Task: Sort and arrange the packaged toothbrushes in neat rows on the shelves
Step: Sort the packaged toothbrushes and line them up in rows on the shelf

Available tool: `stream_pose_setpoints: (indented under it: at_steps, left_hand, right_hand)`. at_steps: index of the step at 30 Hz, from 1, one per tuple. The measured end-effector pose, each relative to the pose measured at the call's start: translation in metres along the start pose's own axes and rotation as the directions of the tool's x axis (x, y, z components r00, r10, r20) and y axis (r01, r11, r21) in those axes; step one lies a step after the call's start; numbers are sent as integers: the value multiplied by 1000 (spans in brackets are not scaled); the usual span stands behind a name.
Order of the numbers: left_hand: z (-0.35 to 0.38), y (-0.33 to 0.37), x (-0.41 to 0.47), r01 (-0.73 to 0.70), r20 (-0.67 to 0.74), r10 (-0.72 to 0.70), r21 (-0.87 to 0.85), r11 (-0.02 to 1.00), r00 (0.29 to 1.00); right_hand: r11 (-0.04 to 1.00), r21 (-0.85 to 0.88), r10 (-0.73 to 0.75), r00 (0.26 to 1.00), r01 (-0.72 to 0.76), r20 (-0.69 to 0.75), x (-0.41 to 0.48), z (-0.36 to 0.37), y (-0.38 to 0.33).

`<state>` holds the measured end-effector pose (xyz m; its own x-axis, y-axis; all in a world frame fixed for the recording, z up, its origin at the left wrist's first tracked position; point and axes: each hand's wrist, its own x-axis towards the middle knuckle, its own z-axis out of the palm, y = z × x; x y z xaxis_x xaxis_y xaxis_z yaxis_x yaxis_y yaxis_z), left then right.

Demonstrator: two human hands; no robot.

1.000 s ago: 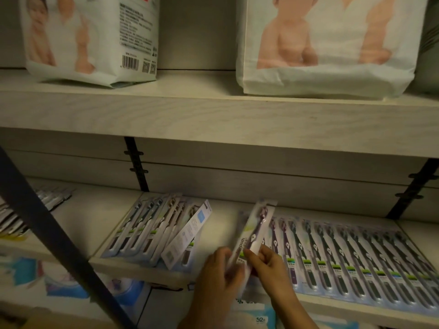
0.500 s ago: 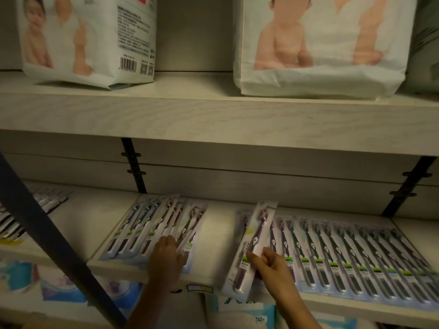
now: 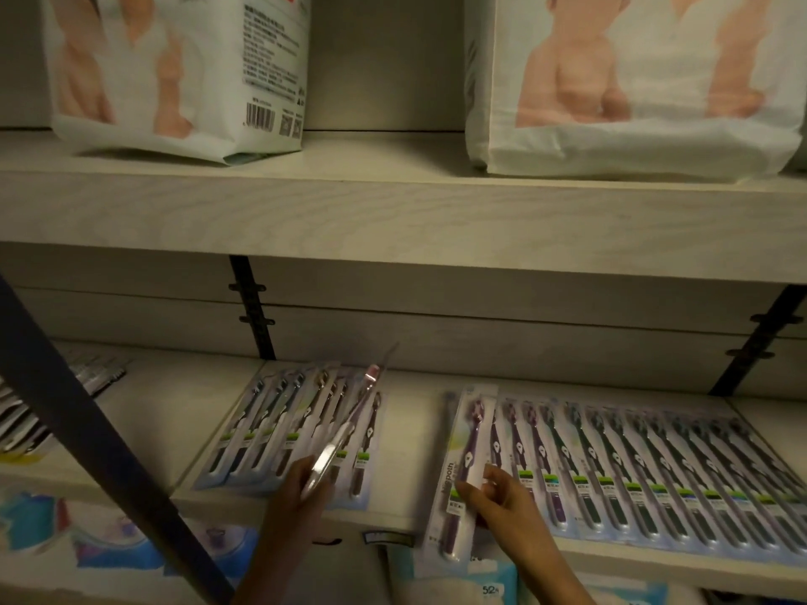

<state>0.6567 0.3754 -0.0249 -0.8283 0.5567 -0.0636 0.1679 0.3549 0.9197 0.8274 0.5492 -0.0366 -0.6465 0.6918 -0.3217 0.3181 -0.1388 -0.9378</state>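
Observation:
Two groups of packaged toothbrushes lie flat on the lower shelf (image 3: 415, 412): a short row (image 3: 279, 425) at the middle left and a long row (image 3: 646, 465) at the right. My left hand (image 3: 301, 486) grips a pink toothbrush pack (image 3: 349, 425) and holds it tilted on edge above the short row. My right hand (image 3: 489, 495) pinches a purple toothbrush pack (image 3: 465, 456) at the left end of the long row; its lower end hangs over the shelf's front edge.
Two large diaper bags (image 3: 174, 72) (image 3: 633, 80) stand on the upper shelf (image 3: 393, 211). A dark diagonal bar (image 3: 100, 447) crosses the lower left. More packs (image 3: 26, 412) lie at the far left. Blue packages (image 3: 109, 548) sit below the shelf.
My left hand has let go of the purple pack, moved left to the short row and lifted a pink pack off it. My right hand has lowered the purple pack towards the long row.

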Motion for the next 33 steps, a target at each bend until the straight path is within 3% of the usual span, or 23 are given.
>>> stream_pose_setpoints:
  at_steps: [3,7,14,24,33]
  left_hand:
    - [-18,4,4,50,55,-47,-59,997,997]
    - [-33,4,18,62,70,-53,-134,989,996]
    - [-30,9,29,49,88,-36,-151,987,995]
    - [-28,4,35,67,119,-46,-182,981,992]
    - [-21,5,33,43,121,-23,-171,984,992]
  right_hand:
    - [993,-108,39,999,-42,-25,9,9,-8]
    - [944,-331,-43,997,18,-66,39,37,-23]
    - [700,-700,12,982,-144,-190,73,60,-23]
    - [445,-870,45,975,-213,-216,86,62,-16]
    - [289,-935,-121,960,-208,-251,79,60,-13]
